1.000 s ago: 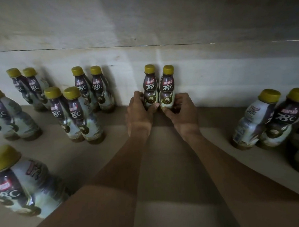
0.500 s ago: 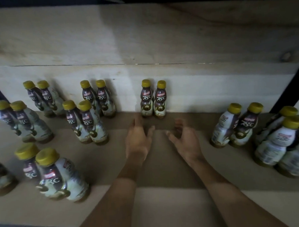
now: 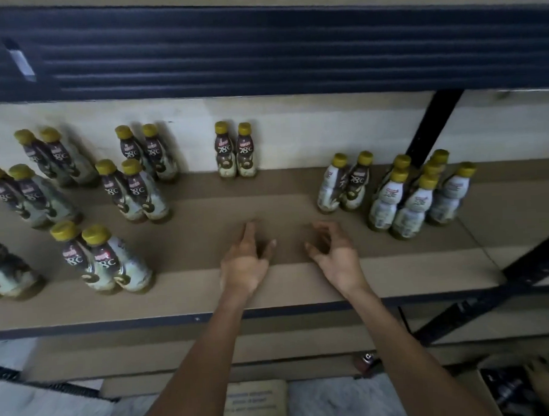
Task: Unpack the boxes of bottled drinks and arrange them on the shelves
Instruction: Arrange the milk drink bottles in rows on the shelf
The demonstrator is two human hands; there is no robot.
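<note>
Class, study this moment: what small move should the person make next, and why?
Probably lower both hands to the carton at lower right for more bottles: left hand and right hand hold nothing, the middle pair stands by the back wall, and shelf before it is bare.

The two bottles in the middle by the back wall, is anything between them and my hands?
Nothing visible. Only bare shelf lies between the two bottles and the left hand and right hand. The bottles on the left and the bottles on the right stand clear of that path.
</note>
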